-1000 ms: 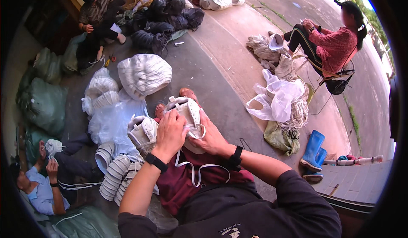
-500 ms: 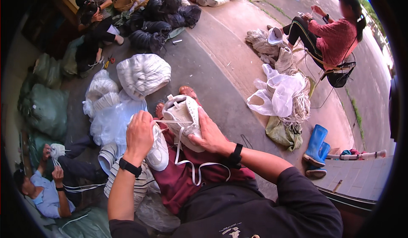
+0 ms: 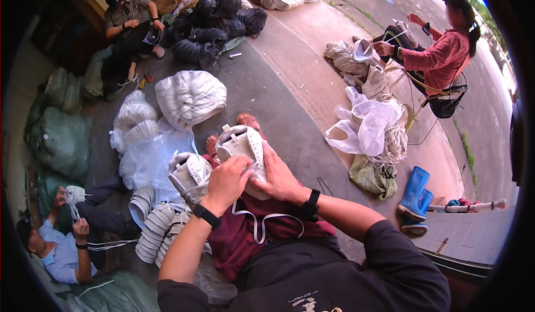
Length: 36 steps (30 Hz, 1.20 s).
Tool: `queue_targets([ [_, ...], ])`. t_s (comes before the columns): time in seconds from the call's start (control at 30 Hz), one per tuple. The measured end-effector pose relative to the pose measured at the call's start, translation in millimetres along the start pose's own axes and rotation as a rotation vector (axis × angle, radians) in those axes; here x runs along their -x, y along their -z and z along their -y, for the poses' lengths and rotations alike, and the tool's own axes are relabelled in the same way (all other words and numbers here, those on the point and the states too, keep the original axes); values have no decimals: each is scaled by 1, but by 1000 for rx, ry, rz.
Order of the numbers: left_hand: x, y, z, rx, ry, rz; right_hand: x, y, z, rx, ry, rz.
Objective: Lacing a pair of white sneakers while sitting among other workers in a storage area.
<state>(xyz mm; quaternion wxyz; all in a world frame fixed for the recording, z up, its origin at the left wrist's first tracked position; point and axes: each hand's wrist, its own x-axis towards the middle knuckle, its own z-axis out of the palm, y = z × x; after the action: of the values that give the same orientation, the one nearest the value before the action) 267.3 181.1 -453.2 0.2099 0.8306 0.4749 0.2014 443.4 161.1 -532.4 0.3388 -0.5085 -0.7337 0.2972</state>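
My right hand (image 3: pixel 277 176) grips the side of a white sneaker (image 3: pixel 238 139), which rests upright on my lap with its toe end hidden under my hands. My left hand (image 3: pixel 229 183) is closed in a pinch at the sneaker's lace holes. A white shoelace (image 3: pixel 263 228) hangs from the sneaker in a loop over my maroon trousers (image 3: pixel 228 250); the part at my left fingertips is mostly hidden. Beside my left wrist lies another white sneaker (image 3: pixel 189 172), partly covered by that hand and arm.
Stacked white shoe uppers (image 3: pixel 153 234) and a clear plastic bag (image 3: pixel 145 164) lie left. Ahead sits a white bundle (image 3: pixel 191 97). Laces (image 3: pixel 393 136) and blue boots (image 3: pixel 415 195) are right. Co-workers sit left (image 3: pixel 61 250), far left (image 3: pixel 131 22) and far right (image 3: pixel 437 55).
My left hand has moved right, from pulling the lace taut to the sneaker's lace holes. The second sneaker shows more of its opening. The far-right co-worker's hands have moved apart.
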Motion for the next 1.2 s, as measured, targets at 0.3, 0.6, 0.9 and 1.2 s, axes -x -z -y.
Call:
queue_targets([
  [0.3,-9,14,11,-46,107,-167,-2,6,1,-23,-27,10],
  [0.6,19,58,26,-96,136,-80,-1,12,-7,-40,-30,5],
  [0.9,26,53,32,-154,127,-226,-3,4,-7,-38,-49,30],
  [1.2,27,57,44,-248,168,-215,-7,5,-11,-8,-30,46],
])
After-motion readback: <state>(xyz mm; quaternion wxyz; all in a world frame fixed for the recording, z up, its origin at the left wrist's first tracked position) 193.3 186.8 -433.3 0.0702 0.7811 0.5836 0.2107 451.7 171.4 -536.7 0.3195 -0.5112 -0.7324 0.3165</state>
